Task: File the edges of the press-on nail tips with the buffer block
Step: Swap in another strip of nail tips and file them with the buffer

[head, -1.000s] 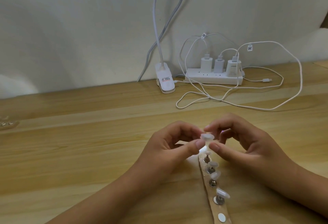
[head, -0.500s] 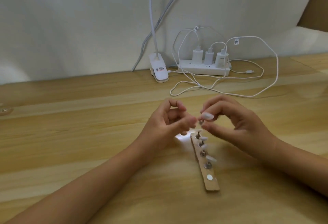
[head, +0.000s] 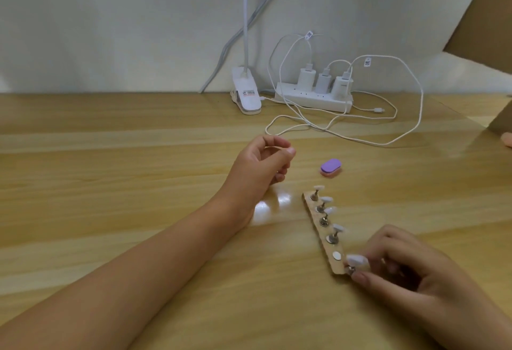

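Five nail tips (head: 326, 199), one buffer block (head: 331, 167), one holder strip (head: 323, 234), three chargers (head: 323, 83), one power strip (head: 310, 99), two hands (head: 259, 165).

The buffer block (head: 331, 167) is seen as a small oval pad, purple on top and pink beneath. It is laid flat on the table (head: 138, 183), just beyond the far end of the holder strip (head: 337, 268). Four white nail tips (head: 326, 199) are carried on small metal stands set in a row along the strip. A fifth tip (head: 356, 260), also on a stand, is pinched by the right hand (head: 410, 272) at the strip's near end, beside a bare white disc (head: 336, 255).
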The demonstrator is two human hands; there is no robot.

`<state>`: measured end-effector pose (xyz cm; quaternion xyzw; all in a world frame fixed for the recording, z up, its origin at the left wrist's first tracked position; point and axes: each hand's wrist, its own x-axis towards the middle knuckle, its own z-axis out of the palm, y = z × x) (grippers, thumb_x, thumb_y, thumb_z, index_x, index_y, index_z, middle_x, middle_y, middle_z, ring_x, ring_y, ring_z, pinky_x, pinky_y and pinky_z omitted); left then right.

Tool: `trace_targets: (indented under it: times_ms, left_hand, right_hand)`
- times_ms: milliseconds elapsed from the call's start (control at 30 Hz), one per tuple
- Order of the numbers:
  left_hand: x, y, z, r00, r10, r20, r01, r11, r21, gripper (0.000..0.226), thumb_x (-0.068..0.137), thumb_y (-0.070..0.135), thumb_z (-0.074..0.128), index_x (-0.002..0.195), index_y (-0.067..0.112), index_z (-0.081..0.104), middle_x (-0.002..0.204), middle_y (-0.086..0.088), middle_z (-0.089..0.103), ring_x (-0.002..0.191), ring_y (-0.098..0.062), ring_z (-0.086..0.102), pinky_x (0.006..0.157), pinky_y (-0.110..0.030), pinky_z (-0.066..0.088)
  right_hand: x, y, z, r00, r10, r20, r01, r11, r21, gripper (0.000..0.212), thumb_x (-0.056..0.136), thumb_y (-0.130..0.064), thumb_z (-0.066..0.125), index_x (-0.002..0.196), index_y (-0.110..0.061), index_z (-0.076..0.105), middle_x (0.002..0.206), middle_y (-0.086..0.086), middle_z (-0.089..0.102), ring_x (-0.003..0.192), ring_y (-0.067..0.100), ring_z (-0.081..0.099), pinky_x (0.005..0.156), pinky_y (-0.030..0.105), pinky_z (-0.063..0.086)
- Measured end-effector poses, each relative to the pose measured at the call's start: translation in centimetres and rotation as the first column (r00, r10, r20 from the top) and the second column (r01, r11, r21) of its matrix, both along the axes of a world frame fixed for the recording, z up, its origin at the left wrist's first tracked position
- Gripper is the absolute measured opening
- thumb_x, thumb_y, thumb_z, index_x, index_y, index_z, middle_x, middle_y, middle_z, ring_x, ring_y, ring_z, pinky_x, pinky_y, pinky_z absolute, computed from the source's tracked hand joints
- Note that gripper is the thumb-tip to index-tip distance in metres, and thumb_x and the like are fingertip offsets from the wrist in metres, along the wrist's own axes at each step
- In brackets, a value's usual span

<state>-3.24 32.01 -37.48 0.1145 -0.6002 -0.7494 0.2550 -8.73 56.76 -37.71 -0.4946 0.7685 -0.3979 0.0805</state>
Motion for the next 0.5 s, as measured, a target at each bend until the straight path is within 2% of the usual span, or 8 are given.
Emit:
trace_targets:
  times_ms: [67,133,233,333,400,500]
  left_hand:
    - [0.0,0.0,0.0,1.000,-0.019,0.007,0.019,0.999,-0.028,0.010,0.092,0.008,0.063,0.093,0.017,0.060,0.064,0.013,0.058,0.059,-0.001,0.052,0.058,-0.015,0.045]
    - [0.1,-0.1,-0.1,0.999,-0.030,0.011,0.031,0.998,-0.048,0.009,0.092,0.009,0.063,0.094,0.017,0.060,0.063,0.014,0.058,0.059,-0.001,0.053,0.059,-0.015,0.045]
    - [0.2,0.0,-0.1,0.999,-0.032,0.020,0.033,0.998,-0.062,0.009,0.093,0.009,0.062,0.094,0.018,0.060,0.062,0.014,0.057,0.058,-0.001,0.052,0.059,-0.015,0.044]
    - [0.3,0.1,0.1,0.999,-0.034,0.032,0.037,0.996,-0.082,0.009,0.093,0.011,0.061,0.095,0.019,0.060,0.062,0.014,0.056,0.058,-0.001,0.051,0.058,-0.014,0.043]
    - [0.3,0.1,0.2,0.999,-0.027,0.039,0.031,0.996,-0.089,0.008,0.093,0.011,0.061,0.095,0.019,0.060,0.062,0.014,0.056,0.058,-0.001,0.051,0.058,-0.014,0.043]
    - [0.4,0.2,0.2,0.999,-0.026,0.038,0.029,0.996,-0.080,0.007,0.093,0.011,0.061,0.095,0.018,0.060,0.062,0.013,0.055,0.057,-0.001,0.050,0.056,-0.013,0.042]
  right_hand:
    - [0.2,-0.7,0.2,0.999,-0.037,0.005,0.037,0.998,-0.044,0.020,0.075,-0.049,0.080,0.080,-0.032,0.071,0.078,-0.006,0.057,0.062,0.012,0.045,0.058,0.023,0.038]
    - [0.4,-1.3,0.5,0.997,-0.069,0.039,0.072,0.995,-0.068,0.018,0.069,-0.043,0.077,0.081,-0.031,0.072,0.076,-0.005,0.055,0.061,0.013,0.042,0.059,0.028,0.037]
    - [0.9,-1.8,0.6,0.997,-0.052,0.049,0.054,0.998,-0.033,0.020,0.065,-0.044,0.073,0.081,-0.031,0.073,0.074,-0.004,0.054,0.059,0.010,0.041,0.058,0.020,0.034]
    - [1.1,-2.0,0.7,0.999,-0.043,0.026,0.043,0.999,-0.010,0.025,0.071,-0.053,0.078,0.084,-0.033,0.072,0.078,-0.004,0.055,0.062,0.008,0.042,0.060,0.016,0.035]
    - [1.1,-1.8,1.0,0.997,-0.066,-0.046,0.068,0.997,0.034,0.033,0.065,-0.063,0.073,0.085,-0.037,0.066,0.079,-0.008,0.055,0.065,0.007,0.045,0.061,0.013,0.035]
    - [1.3,-1.6,1.0,0.951,-0.092,-0.294,0.151,0.971,0.185,0.042,0.058,-0.074,0.065,0.075,-0.036,0.055,0.074,-0.016,0.053,0.073,-0.004,0.049,0.069,0.013,0.034]
